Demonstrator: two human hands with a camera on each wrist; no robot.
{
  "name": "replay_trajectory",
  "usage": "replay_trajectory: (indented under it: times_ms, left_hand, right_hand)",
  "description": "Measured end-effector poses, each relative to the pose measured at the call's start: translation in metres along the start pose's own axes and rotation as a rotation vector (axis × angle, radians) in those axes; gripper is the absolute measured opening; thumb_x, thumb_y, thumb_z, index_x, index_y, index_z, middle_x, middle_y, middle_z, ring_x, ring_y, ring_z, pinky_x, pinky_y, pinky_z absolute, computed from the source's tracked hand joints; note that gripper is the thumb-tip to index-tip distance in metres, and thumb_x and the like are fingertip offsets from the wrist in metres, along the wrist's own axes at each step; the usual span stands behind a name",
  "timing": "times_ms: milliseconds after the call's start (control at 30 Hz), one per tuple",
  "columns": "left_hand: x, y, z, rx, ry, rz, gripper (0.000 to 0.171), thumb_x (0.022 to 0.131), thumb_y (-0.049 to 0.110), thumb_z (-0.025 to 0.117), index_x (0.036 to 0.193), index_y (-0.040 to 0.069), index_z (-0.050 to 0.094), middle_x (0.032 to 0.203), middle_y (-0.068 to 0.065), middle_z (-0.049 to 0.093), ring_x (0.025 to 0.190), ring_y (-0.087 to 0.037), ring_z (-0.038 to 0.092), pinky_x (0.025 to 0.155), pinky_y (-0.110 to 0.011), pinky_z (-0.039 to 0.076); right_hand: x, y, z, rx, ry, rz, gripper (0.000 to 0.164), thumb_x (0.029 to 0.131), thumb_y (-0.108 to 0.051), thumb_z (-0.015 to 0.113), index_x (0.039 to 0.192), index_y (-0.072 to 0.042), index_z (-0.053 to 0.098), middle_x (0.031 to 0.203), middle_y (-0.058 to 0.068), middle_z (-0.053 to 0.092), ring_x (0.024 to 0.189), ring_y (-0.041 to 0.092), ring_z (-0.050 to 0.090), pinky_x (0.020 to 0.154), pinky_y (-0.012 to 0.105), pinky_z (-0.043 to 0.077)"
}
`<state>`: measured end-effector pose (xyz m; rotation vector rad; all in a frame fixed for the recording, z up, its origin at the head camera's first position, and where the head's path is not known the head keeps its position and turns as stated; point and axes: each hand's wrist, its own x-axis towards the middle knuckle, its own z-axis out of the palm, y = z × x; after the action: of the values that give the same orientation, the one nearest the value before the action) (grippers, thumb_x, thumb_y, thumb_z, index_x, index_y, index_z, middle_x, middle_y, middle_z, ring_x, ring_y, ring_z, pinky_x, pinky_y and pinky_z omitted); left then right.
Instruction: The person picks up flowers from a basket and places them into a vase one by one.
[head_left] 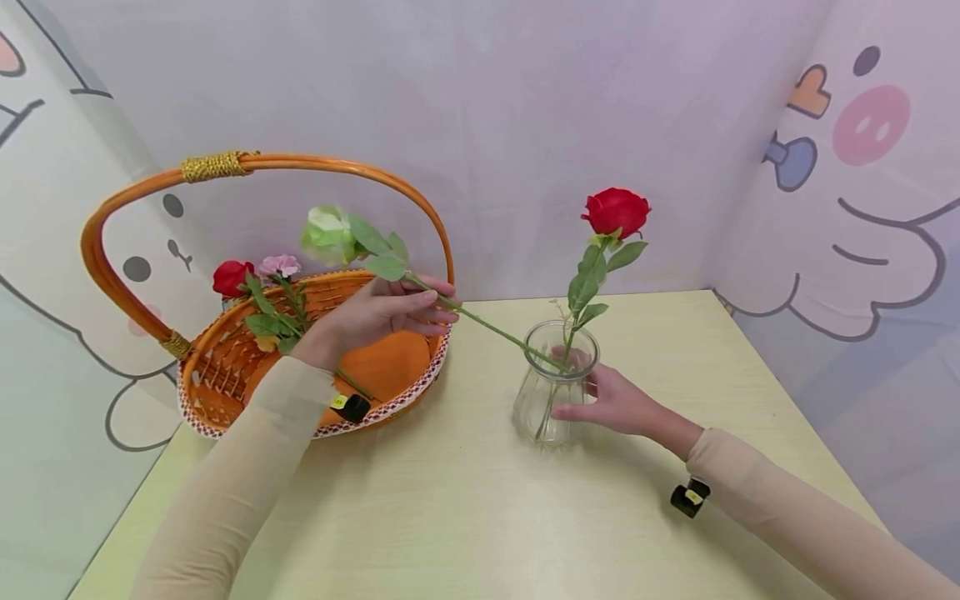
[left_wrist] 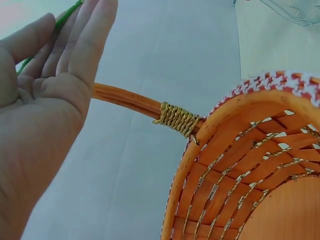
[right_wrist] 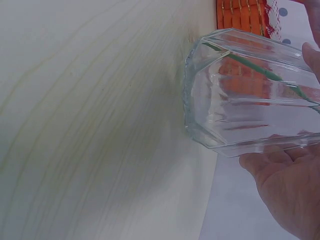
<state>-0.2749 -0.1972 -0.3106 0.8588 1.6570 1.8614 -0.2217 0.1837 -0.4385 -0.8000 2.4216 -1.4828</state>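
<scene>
My left hand point(head_left: 375, 312) pinches the green stem of a pale green-white rose point(head_left: 328, 236) near its leaves, above the basket's right side. That stem slants down right, its lower end at the mouth of a clear glass vase point(head_left: 528, 404). In the left wrist view, the stem point(left_wrist: 66, 16) crosses between thumb and fingers. My right hand point(head_left: 622, 404) grips the vase, thumb in front and fingers around the far side. A red rose point(head_left: 617, 212) stands in the vase, leaning right. Through the glass point(right_wrist: 235, 112) in the right wrist view, one green stem point(right_wrist: 265, 72) reaches the base.
An orange woven basket point(head_left: 397, 354) with a tall arched handle point(head_left: 337, 167) stands at the left of the pale wooden table point(head_left: 465, 483). Inside lie another red rose point(head_left: 231, 277) and a pink flower point(head_left: 279, 266). A cartoon-printed cloth point(head_left: 510, 150) hangs behind the table.
</scene>
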Motion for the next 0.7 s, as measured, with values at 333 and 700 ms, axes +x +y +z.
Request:
replay_trajectory:
  times_ms: [333,700]
  left_hand:
    - [0.010,0.002,0.016,-0.012,-0.011,-0.071,0.037,0.109,0.014,0.048,0.134,-0.011,0.057,0.134,-0.023,0.061,0.121,-0.039,0.062,0.100,-0.056,0.049]
    - [0.026,0.002,0.039,-0.012,-0.121,-0.010,0.036,0.110,0.013,0.044,0.137,-0.008,0.057,0.135,-0.023,0.061,0.127,-0.036,0.058,0.111,-0.051,0.043]
  right_hand:
    - [-0.001,-0.002,0.000,0.002,0.002,-0.002,0.086,0.084,-0.030,0.086,0.154,-0.013,0.039,0.156,0.010,0.043,0.142,0.034,0.041,0.114,0.058,0.035]
    - [-0.001,-0.002,0.001,0.031,-0.002,-0.015,0.084,0.085,-0.025,0.085,0.154,-0.012,0.039,0.154,0.012,0.046,0.142,0.034,0.042,0.114,0.057,0.035]
